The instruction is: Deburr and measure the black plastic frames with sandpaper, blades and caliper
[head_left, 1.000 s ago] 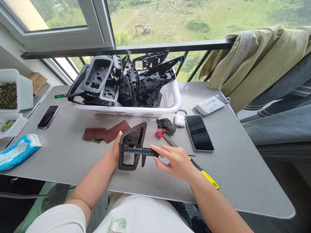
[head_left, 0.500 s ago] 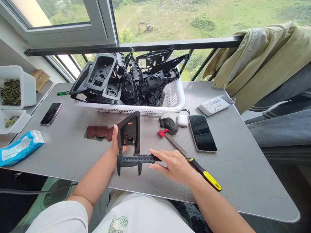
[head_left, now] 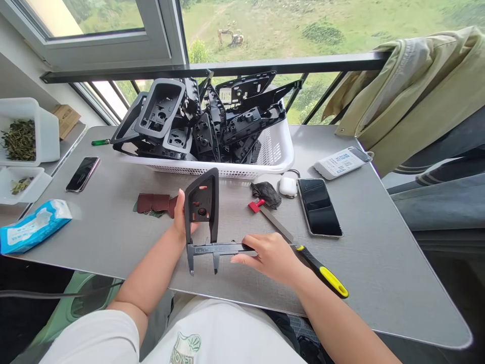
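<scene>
My left hand (head_left: 181,217) grips the left side of a black plastic trim frame (head_left: 214,202), which stands upright over the table with its recessed, slotted inside facing right. A dark caliper (head_left: 223,248) lies level across the frame's lower end, and its long jaws point down toward me. My right hand (head_left: 267,255) closes around the caliper's right end, thumb below and fingers above. Whether the jaws touch the frame I cannot tell. Behind my left hand lies brown sandpaper (head_left: 153,203). A flat file (head_left: 322,270) with a black and yellow handle lies just beyond my right hand.
A white basket (head_left: 280,151) heaped with black plastic parts stands at the back. Around it are a red stamp-like piece (head_left: 256,206), a dark crumpled cloth (head_left: 267,195), a white earbud case (head_left: 288,187), two phones (head_left: 320,207), a blue packet (head_left: 36,225) and a green-handled tool (head_left: 100,142).
The caliper has turned in my right hand, so its scale face no longer shows clearly. My right fingers have curled further around it. The view has shifted slightly.
</scene>
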Motion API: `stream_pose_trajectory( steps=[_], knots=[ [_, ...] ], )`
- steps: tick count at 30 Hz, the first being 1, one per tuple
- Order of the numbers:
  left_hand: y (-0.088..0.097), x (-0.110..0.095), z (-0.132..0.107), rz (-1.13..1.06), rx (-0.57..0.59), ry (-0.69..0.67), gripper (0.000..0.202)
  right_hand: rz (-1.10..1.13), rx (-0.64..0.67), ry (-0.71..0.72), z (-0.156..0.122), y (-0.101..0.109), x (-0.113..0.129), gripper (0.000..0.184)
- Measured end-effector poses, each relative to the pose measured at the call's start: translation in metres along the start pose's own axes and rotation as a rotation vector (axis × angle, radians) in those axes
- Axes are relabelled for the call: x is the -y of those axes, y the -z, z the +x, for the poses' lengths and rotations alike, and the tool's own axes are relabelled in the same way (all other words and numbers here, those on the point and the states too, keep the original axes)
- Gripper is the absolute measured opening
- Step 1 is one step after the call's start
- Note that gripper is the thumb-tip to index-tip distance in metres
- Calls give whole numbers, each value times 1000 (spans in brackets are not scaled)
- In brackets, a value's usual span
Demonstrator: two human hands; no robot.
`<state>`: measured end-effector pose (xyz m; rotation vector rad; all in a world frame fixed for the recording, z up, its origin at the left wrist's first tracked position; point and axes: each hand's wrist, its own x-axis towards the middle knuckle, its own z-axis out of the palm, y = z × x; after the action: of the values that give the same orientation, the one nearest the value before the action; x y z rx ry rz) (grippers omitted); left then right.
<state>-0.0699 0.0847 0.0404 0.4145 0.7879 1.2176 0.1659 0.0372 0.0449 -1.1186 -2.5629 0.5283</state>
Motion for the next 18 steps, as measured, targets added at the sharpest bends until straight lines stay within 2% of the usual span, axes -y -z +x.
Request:
stream_pose_trajectory(
  steps=[3, 7, 11, 18],
  knots=[
    [2, 1, 0, 9, -3, 11, 63, -16, 59, -17, 1, 0, 4, 55],
    [4, 2, 0, 16, -6, 27, 65, 19, 132, -27, 2, 4, 7, 31],
    [3, 3, 0, 56, 12, 2, 62, 71, 175, -23, 1, 7, 8, 37],
    [1, 3, 0, 102, 26, -4, 65, 108, 279, -29, 4, 8, 9, 35]
  ],
)
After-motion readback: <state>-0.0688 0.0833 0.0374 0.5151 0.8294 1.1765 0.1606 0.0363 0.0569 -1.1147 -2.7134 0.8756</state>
